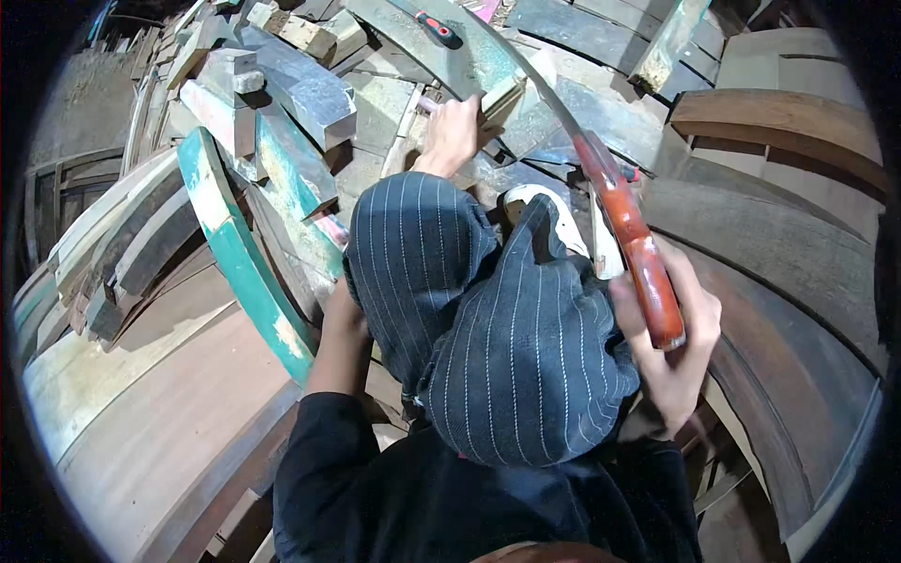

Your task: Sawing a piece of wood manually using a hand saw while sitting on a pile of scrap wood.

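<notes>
My right hand (678, 333) is closed round the glossy reddish-brown handle of a machete (631, 220). Its long, slim grey blade curves away to the upper left, over the wood in front of me. Beyond my left knee, my left hand (450, 139) grips a short pale wooden piece (503, 99), close to the left side of the blade. Some of its fingers are hidden behind that piece. Farther off, a hand tool with a red and black handle (438, 30) lies on a greenish board (469, 70). My knees, in dark pinstriped trousers, are bent between my arms.
Weathered boards and offcuts surround me. At left lie a curved green-painted plank (246, 267), a grey squared beam (298, 89) and a stack of curved timbers (150, 235). At right are a brown curved beam (774, 117) and wide dark planks (770, 249).
</notes>
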A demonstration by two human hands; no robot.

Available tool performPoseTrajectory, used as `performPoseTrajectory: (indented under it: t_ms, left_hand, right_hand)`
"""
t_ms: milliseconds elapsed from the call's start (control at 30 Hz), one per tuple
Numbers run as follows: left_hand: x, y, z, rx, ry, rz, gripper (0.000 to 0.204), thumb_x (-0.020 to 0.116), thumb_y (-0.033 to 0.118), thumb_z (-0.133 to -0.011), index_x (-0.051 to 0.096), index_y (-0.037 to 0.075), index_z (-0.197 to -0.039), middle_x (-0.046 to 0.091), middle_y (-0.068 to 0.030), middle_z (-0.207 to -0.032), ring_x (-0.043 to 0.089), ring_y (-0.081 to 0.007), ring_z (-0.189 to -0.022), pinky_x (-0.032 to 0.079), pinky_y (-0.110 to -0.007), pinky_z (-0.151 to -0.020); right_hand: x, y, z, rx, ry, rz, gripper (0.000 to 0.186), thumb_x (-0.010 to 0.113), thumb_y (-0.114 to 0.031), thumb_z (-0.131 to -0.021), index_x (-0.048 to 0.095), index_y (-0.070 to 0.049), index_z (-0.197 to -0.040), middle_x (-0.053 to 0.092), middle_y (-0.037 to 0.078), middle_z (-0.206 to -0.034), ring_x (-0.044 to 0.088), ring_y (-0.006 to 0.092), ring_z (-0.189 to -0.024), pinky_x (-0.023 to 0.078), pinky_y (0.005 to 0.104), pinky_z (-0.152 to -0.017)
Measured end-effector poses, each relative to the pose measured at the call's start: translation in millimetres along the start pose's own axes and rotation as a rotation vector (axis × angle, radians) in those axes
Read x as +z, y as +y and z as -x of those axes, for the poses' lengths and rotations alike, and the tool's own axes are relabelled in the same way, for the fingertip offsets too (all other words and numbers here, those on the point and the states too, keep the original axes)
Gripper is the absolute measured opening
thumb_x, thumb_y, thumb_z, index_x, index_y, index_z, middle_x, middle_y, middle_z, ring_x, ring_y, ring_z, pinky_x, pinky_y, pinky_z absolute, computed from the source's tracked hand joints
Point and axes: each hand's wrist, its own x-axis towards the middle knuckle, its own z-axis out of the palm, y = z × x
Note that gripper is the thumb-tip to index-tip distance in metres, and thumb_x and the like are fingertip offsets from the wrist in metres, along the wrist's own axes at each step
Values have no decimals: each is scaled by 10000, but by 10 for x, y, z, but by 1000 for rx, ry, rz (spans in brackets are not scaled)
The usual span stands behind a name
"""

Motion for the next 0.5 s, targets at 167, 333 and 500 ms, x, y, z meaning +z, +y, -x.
performPoseTrajectory:
  t_ms: [167,333,500]
  left_hand:
    - [271,199,-196,3,-70,146,490,751,346,-737,629,42,-1102,663,-237,-793,655,-399,-746,510,-466,-675]
    - [-82,26,11,102,69,-7,308,600,108,-731,650,104,-1035,640,-212,-699,642,-384,-670,478,-493,-606]
    - [60,53,214,222,57,-249,588,601,59,-732,486,144,-1302,655,-191,-833,656,-332,-697,527,-443,-592]
  right_hand:
    - [-179,-15,196,112,64,108,388,732,-94,-785,585,26,-1123,668,149,-842,666,184,-708,503,274,-674]
    - [-222,-195,282,415,138,-75,278,667,-199,-793,588,-7,-978,590,75,-826,568,151,-763,424,260,-736]
    - [-182,-143,270,371,77,-36,221,673,-123,-832,573,-7,-992,626,135,-720,634,198,-593,471,278,-581]
